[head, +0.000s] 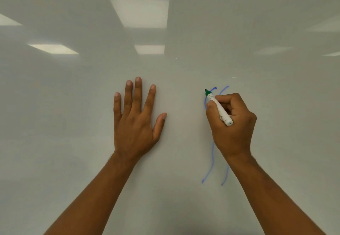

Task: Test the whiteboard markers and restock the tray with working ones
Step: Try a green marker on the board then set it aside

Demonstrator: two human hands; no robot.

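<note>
The right hand (231, 122) grips a white green-tipped marker (219, 109), tip pointing to 11 o'clock against the glossy whiteboard (73, 106). The left hand (135, 120) lies flat, fingers spread. Two blue wavy lines (211, 161) run toward 6 o'clock.

An office or classroom: a glossy whiteboard (73, 106) reflects rectangular ceiling light panels (140, 12).

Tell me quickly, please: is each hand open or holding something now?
Left hand: open, fingers straight, flat against the whiteboard.
Right hand: grips the green-tipped marker.

Ceiling-light reflections (139, 12) across a glossy white board (55, 109)
</note>
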